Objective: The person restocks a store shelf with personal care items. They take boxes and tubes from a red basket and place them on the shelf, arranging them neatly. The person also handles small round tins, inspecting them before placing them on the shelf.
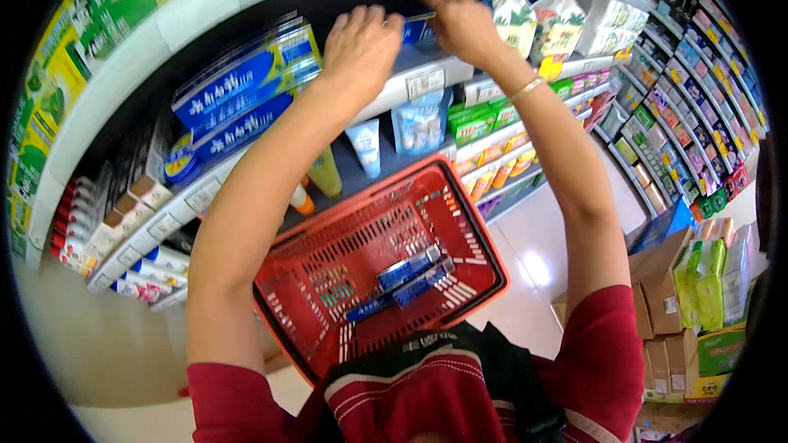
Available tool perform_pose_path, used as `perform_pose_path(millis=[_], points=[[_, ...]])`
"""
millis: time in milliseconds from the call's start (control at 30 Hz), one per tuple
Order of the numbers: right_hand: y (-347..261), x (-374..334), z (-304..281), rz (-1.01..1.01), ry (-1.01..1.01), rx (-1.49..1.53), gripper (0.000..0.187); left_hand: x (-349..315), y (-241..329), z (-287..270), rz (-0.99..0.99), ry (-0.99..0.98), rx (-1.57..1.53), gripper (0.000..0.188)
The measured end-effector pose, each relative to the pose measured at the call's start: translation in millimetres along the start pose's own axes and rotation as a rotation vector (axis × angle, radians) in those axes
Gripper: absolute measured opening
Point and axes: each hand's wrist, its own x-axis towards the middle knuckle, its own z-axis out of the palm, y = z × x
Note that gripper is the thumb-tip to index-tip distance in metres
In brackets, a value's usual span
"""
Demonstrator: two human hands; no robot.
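Note:
Both of my arms reach forward over a store shelf. My left hand (pixel 363 43) is over the shelf with its fingers stretched out, just right of stacked blue toothpaste boxes (pixel 238 86); nothing shows in its grasp. To its right, my right hand (pixel 461 23), slightly blurred, has its fingers extended, and a bracelet is on that wrist. A blue box (pixel 417 30) lies between the two hands, partly hidden; whether the right fingertips touch it I cannot tell. Below my arms is a red shopping basket (pixel 287 279) with several slim blue boxes (pixel 410 268) in it.
White-and-green bags (pixel 515 20) stand right of my right hand. A lower shelf holds a white tube (pixel 365 148) and a light-blue pouch (pixel 419 123). At the lower right are cardboard boxes (pixel 665 279) and green packs (pixel 702 279). Another stocked rack (pixel 689 82) stands farther right.

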Motion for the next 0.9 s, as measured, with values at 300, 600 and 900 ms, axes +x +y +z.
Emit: perform_pose_path(millis=[300, 600, 900], points=[[-144, -189, -4, 0.001, -0.634, 0.722, 0.013, -226, 93, 46, -0.349, -0.376, -1.011, 0.014], [-204, -355, 116, 0.047, -1.602, 0.390, 0.040, -444, 179, 231, -1.037, -0.989, -1.085, 0.053], [-224, -362, 122, 0.088, -1.656, 0.447, 0.060, -465, 170, 260, -1.685, -0.891, -1.705, 0.040]])
